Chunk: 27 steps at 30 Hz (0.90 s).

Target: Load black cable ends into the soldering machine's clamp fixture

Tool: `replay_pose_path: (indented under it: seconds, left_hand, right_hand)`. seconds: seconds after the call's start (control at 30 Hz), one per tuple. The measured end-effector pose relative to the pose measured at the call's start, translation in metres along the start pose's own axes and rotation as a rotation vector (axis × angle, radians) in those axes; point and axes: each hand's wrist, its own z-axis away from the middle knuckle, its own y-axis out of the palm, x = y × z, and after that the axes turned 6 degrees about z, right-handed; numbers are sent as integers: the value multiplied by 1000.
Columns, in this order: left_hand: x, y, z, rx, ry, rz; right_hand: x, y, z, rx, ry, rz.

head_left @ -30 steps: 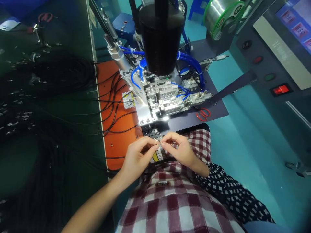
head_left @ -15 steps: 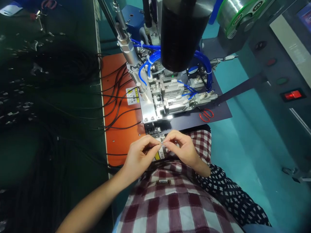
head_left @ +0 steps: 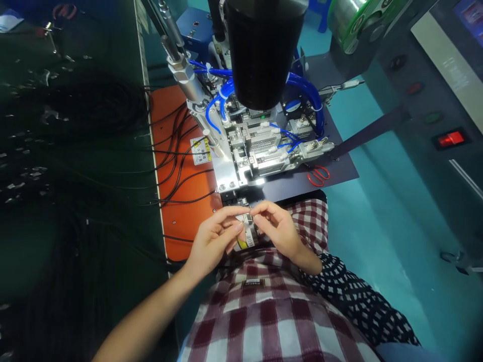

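My left hand [head_left: 217, 236] is closed, thumb against the fingers on a thin wire [head_left: 245, 218], while its index finger stretches across to the right fingertips. My right hand [head_left: 277, 226] pinches at the same fine strands from the other side; how many there are is too small to tell. Both hands are just in front of the bench machine [head_left: 256, 156], above a label with a yellow mark [head_left: 243, 240] on its front part. A black cable [head_left: 177, 238] runs over the orange plate [head_left: 181, 211] toward my left hand, its end hidden.
Several black cables [head_left: 177, 166] cross from the dark table [head_left: 94, 281] to the machine. Red-handled scissors [head_left: 319, 176] lie on the grey plate [head_left: 294, 186]. A black cylinder [head_left: 260, 55] hangs above the machine, with a solder spool [head_left: 350, 20] behind. A lit red switch [head_left: 452, 138] sits at right.
My left thumb has drawn back a little to the left from the right fingertips, and the left index finger has straightened. The view has shifted slightly, moving the machine left in the picture.
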Motion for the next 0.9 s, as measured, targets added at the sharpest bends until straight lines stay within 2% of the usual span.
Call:
replay_pose_path:
  seconds: [0.33,0.63,0.9]
  left_hand:
    - [0,1,1,-30,8,40]
    - [7,6,0,-147,57,1]
    - [6,2,-1,-143,-29,-21]
  right_hand:
    - [-4,6,1,-11,-62,124]
    - [-7,12,4,10,-66,147]
    - [-7,12,4,-8,-127,188]
